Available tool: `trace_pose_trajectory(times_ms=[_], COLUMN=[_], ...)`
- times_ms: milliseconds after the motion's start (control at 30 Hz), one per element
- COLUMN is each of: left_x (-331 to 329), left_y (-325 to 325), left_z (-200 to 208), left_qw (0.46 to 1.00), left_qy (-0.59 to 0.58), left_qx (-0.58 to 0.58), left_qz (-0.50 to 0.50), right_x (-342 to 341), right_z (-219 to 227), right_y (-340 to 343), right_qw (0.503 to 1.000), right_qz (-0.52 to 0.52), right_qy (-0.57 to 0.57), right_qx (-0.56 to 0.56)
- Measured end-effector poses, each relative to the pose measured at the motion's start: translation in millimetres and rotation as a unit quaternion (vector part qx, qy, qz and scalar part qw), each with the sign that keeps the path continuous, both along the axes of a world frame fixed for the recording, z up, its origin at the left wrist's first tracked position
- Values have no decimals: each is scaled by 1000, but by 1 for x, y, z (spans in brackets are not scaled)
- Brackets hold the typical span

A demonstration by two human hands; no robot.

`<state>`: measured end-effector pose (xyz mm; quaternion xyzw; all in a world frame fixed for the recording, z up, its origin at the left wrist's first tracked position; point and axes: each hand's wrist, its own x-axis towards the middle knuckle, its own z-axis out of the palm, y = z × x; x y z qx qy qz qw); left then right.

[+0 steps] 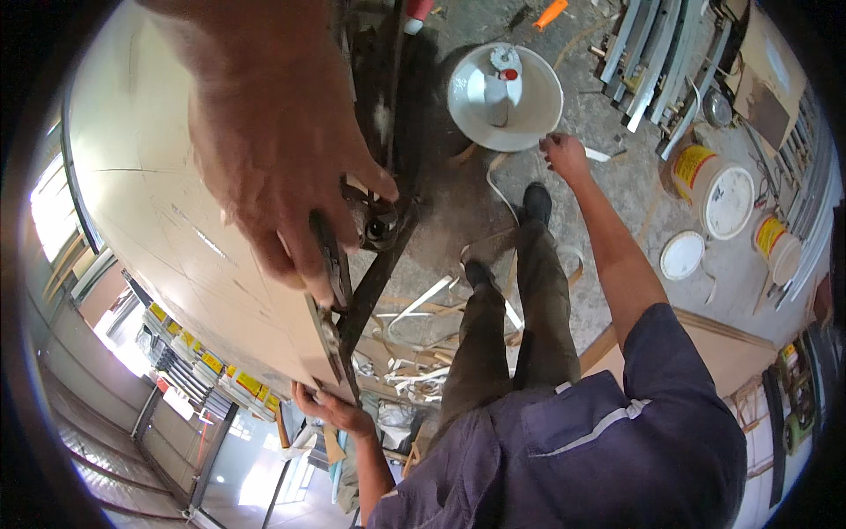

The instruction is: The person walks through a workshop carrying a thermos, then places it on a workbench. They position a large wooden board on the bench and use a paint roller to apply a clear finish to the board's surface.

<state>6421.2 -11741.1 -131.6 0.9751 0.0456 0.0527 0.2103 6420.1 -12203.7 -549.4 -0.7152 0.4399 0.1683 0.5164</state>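
Observation:
My left hand is at the near end of a large beige panel, its fingers closed round the edge. Out to the right, beside a white bucket's rim, is my right hand; its fingers are bent and a little apart, with nothing visible in them. Another person's hand reaches in from the top over the panel. It grips a dark metal tool at the panel's edge, much of which that hand hides. A dark metal bar runs beside the panel edge.
The white bucket holds a white bottle with a red cap. Two pails with yellow labels and a white lid stand or lie at right. Metal profiles lie behind. Pale offcut strips litter the floor near my feet.

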Motion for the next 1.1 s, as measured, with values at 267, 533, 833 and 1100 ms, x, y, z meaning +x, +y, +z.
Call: trace_pose_trajectory(times_ms=[267,533,833,1100], left_x=[-2,-1,-2,-1], left_y=[11,19,-9,-17], left_z=[1,-6,1,-1], left_qw=[993,999,996,998], left_qy=[26,28,28,-13], left_qx=[115,33,50,26], left_qz=[-24,30,68,49], right_x=[133,139,84,26], right_z=[-64,-105,-62,-64], right_y=[-13,-20,12,107], right_qw=[963,954,954,985], right_qz=[5,69,68,113], right_qy=[-76,-98,-45,122], right_qx=[-260,-276,-290,-47])
